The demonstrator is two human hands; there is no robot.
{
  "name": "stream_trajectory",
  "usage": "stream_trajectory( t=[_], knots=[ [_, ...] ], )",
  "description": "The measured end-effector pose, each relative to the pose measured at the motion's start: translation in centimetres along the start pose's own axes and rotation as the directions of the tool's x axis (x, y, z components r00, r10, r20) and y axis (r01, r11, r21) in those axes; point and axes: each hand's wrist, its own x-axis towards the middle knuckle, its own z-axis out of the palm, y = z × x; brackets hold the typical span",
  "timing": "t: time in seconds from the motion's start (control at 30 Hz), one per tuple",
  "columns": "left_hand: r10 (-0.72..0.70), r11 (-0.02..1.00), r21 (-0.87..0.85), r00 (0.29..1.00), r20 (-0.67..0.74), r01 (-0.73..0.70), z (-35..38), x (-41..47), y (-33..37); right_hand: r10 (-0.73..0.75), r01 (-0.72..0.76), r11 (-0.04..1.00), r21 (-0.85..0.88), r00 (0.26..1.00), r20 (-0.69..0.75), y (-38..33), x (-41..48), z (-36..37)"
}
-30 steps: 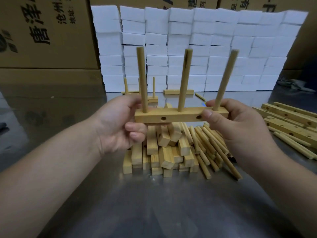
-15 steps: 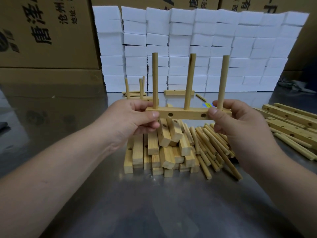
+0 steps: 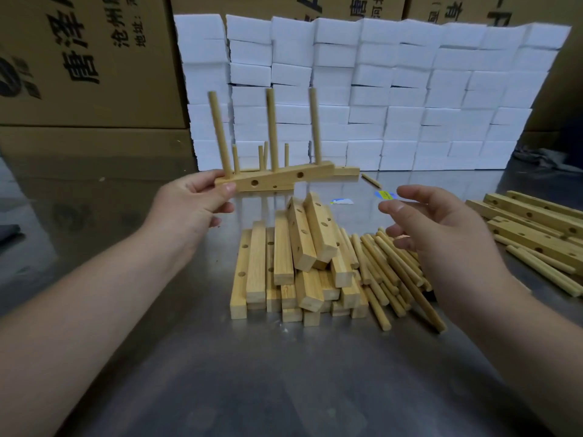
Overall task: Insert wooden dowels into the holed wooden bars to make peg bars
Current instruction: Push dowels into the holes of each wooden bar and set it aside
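In the head view, a finished three-dowel peg bar [image 3: 284,178] is pinched at one end by the left hand [image 3: 192,201] over the middle of the table [image 3: 220,389], the right hand [image 3: 441,230] is held empty, fingers apart, and a heap of holed bars [image 3: 293,266] and loose dowels [image 3: 391,272] is yet to be done.

Bars [image 3: 285,257] and dowels [image 3: 386,269]: pale bare wood, matt, smooth-sanded, grain visible. Bench [image 3: 284,373]: brushed metal, semi-glossy, reflective. White blocks [image 3: 410,89]: matt, foam-like. Boxes [image 3: 88,58]: matt brown cardboard.
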Motion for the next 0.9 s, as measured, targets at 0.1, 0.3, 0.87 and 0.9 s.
stream_trajectory(
  t=[0.1, 0.3, 0.87, 0.9],
  knots=[
    [0.020, 0.999, 0.042, 0.994, -0.109, -0.015, -0.9, 1.0, -1.3, 0.007, -0.007, 1.000, 0.004, 1.000, 0.022, 0.2, -0.1, 0.0],
    [-0.011, 0.985, 0.166, 0.976, -0.217, 0.048, -2.8, 2.4, -3.4, 0.003, -0.003, 1.000, -0.015, 0.999, 0.042, 0.1, -0.3, 0.0],
    [-0.012, 0.778, 0.620, 0.989, -0.145, 0.101, -3.3, 3.7, -6.1, 0.016, -0.017, 1.000, 0.013, 0.995, 0.095, -0.3, -1.1, 0.7],
    [-0.018, 0.748, 0.656, 0.992, -0.126, 0.097, -3.2, 3.8, -6.1, 0.016, -0.017, 1.000, 0.010, 0.995, 0.100, -0.4, -1.2, 0.7]
  ],
)
